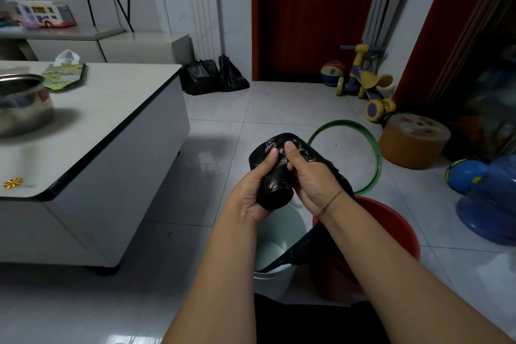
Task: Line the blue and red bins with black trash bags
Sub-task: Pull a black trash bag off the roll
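Tiles (251, 103), left hand (251, 193), right hand (310, 179) gripping bag roll (276, 190) — pointing away

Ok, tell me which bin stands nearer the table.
The pale blue bin, not the red bin: it stands to the left of the red one, on the table's side.

Pretty much just two bare forearms here. The only thing worn near the hands is a thin red string bracelet (331, 203) looped round the wrist right behind the right hand (312, 179). The left hand (251, 195) and its wrist are bare. Below, between the arms, there's some black clothing (307, 321), too dark to tell more.
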`<act>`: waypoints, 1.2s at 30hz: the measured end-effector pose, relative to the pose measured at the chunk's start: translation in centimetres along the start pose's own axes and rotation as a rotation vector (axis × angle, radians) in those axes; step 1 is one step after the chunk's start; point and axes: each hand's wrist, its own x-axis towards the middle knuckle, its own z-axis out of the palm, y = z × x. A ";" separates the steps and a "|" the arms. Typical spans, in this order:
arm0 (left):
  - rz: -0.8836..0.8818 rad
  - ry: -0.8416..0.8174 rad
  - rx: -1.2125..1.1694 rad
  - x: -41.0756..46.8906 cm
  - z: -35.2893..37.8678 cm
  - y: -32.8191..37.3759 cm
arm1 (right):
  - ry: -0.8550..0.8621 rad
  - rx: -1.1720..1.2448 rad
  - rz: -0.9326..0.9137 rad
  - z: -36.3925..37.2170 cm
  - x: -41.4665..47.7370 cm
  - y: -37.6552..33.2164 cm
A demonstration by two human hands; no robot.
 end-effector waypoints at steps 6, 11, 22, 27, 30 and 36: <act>-0.001 -0.036 -0.016 -0.3 0.1 0.4 | -0.069 0.199 0.034 0.0 -0.3 -0.3; -0.019 -0.040 0.003 -0.5 -0.4 0.8 | -0.078 0.234 0.064 -0.4 -0.5 -0.2; -0.006 0.008 0.050 -0.3 -0.7 0.4 | -0.055 0.004 0.038 -0.3 -0.2 0.1; 0.007 0.021 0.145 0.0 -0.9 0.4 | -0.023 -0.226 0.010 -0.3 -0.3 -0.3; -0.007 -0.038 0.136 -0.2 -0.8 0.9 | -0.082 0.002 0.027 -0.7 -0.3 -0.2; -0.056 -0.076 0.071 -0.9 -1.0 1.5 | -0.092 0.189 0.095 -0.4 -0.9 -0.5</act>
